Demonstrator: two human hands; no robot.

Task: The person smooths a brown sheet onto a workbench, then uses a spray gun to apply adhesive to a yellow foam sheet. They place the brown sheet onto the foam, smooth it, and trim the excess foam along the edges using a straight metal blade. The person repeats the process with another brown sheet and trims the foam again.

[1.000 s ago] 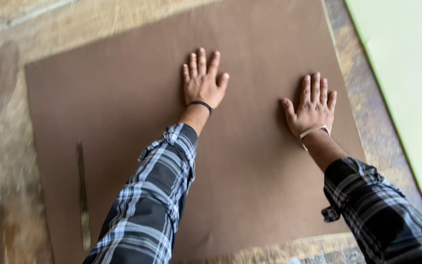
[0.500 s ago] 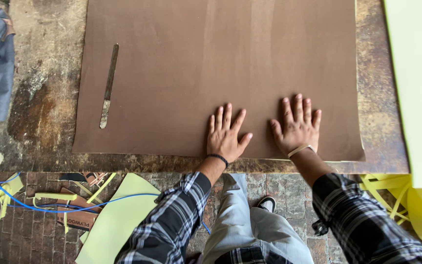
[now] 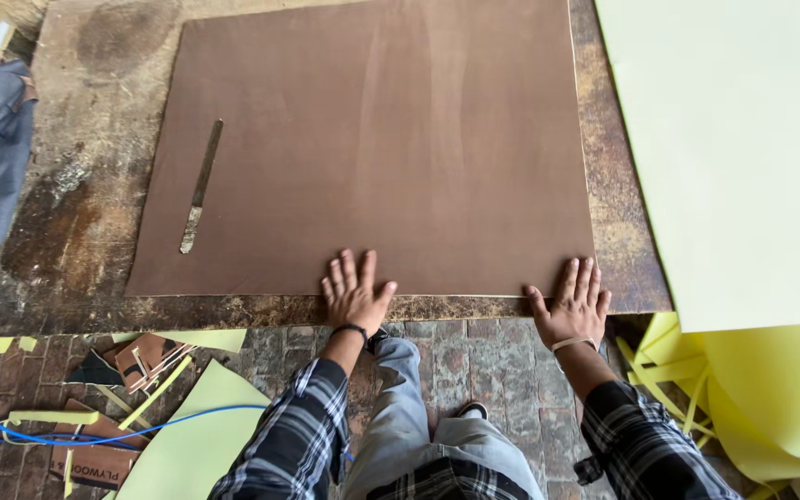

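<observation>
L hand (image 3: 356, 296) & R hand (image 3: 571, 310) flat on brown sheet's (image 3: 381, 139) near edge.

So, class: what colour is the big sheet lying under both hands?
Plain dark brown; the sheet shows best in the head view, the only one.

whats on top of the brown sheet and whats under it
On the brown sheet lie a narrow metal blade and the fingers of the left hand and right hand, at its near edge. Under it is the worn wooden table; the covered tabletop cannot be seen.
</observation>
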